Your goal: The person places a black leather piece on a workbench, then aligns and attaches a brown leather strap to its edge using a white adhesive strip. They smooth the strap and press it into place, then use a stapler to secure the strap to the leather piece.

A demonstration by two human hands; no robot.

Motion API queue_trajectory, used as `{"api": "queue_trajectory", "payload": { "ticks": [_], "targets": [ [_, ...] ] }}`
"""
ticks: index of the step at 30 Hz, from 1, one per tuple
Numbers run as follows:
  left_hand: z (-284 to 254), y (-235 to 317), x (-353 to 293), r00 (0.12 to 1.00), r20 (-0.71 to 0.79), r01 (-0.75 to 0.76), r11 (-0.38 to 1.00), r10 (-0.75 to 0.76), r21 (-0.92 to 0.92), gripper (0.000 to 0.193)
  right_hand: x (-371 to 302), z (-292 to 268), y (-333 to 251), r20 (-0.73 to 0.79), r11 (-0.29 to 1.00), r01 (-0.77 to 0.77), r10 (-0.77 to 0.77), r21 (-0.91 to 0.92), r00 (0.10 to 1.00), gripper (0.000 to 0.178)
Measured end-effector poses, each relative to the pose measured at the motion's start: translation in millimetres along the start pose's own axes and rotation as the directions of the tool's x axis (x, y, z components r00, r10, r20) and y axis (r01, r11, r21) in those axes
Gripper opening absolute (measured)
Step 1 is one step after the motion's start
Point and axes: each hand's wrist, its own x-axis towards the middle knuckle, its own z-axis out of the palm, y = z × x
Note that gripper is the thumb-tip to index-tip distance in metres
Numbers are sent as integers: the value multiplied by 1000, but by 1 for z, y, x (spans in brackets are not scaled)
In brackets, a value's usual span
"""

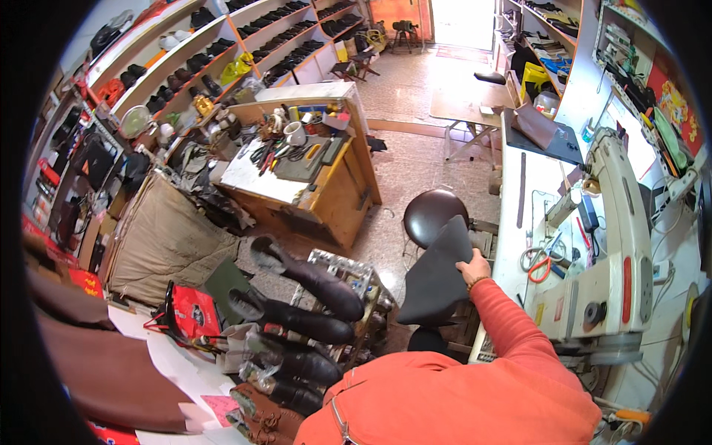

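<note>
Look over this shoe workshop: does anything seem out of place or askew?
Nothing looks spilled or broken. The right hand holds a dark leather sheet in the air over the round stool. The wooden workbench is cluttered with tools.

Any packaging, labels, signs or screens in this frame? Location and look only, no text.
Red bag: lower left beside the dark shoes, glossy red with dark handles and a light printed patch.
Red poster: right wall above the sewing machine, rectangular, red with yellow figures.
Red label: on the cream sewing machine body, narrow vertical strip.
Yellow bag: on the left shoe shelves, crumpled.
No screens visible.
</note>
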Motion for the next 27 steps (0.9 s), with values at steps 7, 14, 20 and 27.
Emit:
{"api": "queue_trajectory", "payload": {
  "ticks": [7, 14, 20, 27],
  "targets": [
    [-15, 64, 98, 996, 38, 78, 997, -78, 0, 38, 112, -29, -32, 113, 999, 33, -30, -28, 993, 60],
    [-25, 107, 184, 998, 67, 24, 998, -20, -66, 39, 170, -80, -61, 79, 995, 35, -42, 88, 996, 58],
    [-29, 153, 286, 946, 287, -116, 985, 149, -126, 43, 182, -109, -62, -146, 990, 90, -74, 106, 987, 54],
    [-23, 215, 364, 912, 261, -262, 938, 318, -226, 47, 223, -139, -40, -176, 979, 47, -12, 196, 984, 49]
  ]
}}
